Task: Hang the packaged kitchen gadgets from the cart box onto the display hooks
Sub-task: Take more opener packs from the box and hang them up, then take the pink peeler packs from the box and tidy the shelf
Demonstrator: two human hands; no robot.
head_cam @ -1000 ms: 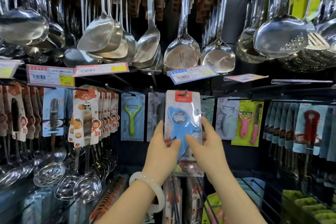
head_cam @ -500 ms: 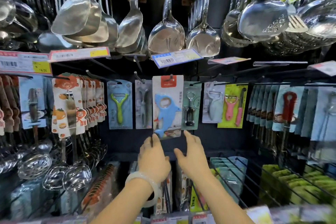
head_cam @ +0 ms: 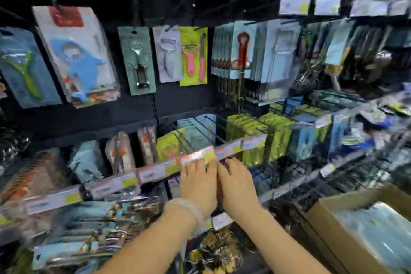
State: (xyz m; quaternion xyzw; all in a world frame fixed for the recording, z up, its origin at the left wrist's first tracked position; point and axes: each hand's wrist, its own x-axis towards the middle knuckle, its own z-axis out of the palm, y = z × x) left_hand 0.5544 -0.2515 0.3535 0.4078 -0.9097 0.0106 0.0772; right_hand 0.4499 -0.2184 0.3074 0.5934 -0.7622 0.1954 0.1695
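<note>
Near field, 6 o'clock: left hand (head_cam: 198,187) with a pale bangle (head_cam: 189,209) at the wrist, and right hand (head_cam: 236,184), side by side and touching, backs up. Fingers lay fairly straight and held nothing visible; the tips reached the price-label rail (head_cam: 155,171) of a lower shelf, though blur hid whether they pressed on it.

At 4 o'clock, low right: the cardboard cart box (head_cam: 347,229), open, with pale blue packs (head_cam: 382,227) inside — the stock left to hang.

Middle field, 1 to 3 o'clock: wire racks holding green and blue packets (head_cam: 278,133).

Far field, 10 o'clock: the blue shark-shaped gadget on its white card (head_cam: 77,55), hung on a display hook, well apart from both hands. Beside it, toward 12 o'clock, a corkscrew card (head_cam: 138,60) and a pink peeler set (head_cam: 193,55).

Judged step: one pack hung, hands free between items. The next move called for a turn toward 4 o'clock and a grip on a fresh pack in the box.
</note>
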